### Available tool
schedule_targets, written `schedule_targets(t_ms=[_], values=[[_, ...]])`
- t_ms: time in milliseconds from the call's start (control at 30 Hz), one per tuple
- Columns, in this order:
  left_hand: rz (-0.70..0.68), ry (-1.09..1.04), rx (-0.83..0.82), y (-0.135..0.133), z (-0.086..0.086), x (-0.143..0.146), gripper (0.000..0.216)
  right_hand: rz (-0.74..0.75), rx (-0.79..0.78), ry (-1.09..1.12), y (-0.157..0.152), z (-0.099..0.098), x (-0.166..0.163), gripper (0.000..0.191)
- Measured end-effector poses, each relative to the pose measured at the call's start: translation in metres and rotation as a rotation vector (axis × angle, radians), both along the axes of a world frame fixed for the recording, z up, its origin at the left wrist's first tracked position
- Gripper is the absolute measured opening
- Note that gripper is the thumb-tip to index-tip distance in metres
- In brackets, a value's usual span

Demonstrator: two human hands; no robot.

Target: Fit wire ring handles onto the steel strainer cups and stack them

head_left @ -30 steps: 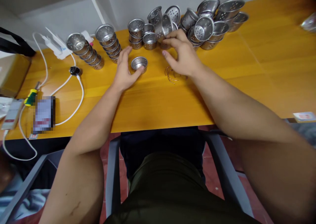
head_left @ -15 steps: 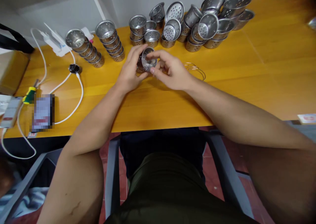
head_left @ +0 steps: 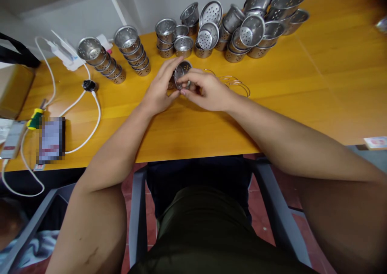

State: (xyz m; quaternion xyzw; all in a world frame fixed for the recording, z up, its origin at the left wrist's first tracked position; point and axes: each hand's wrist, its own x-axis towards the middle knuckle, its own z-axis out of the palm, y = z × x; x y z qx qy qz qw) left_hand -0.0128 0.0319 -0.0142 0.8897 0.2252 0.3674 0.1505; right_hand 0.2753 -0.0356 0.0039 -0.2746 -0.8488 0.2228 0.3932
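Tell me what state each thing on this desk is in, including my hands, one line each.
Left hand: curled around a cup
Right hand: fingers at that cup's mouth
Perforated cup between the hands: tilted, mouth toward the right hand
Two cup stacks at left: nested, open ends up
Cups at back right: piled, some tipped
Wire rings: loose
Screwdriver: lying down

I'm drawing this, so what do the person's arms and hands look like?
The left hand and right hand are bare, with no gloves, rings or bracelets visible. No sleeves show on the left arm or right arm. The left arm has a small dot and a thin, crooked mark.
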Motion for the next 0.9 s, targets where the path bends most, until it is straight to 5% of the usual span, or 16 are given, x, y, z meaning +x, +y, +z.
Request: schedule_targets(t_ms=[300,500,900], values=[[0.072,0.09,-0.113,-0.018,0.005,0.012,0.126,-0.208,-0.091,0.1,-0.018,0.024,-0.002,0.06],[0.097,0.096,-0.149,-0.021,0.005,0.019,0.114,-0.216,-0.113,0.087,-0.021,0.035,-0.002,0.049],[0.104,0.05,-0.199,-0.024,0.012,0.019,0.108,-0.169,-0.207,0.194,-0.008,0.036,-0.002,0.062]])
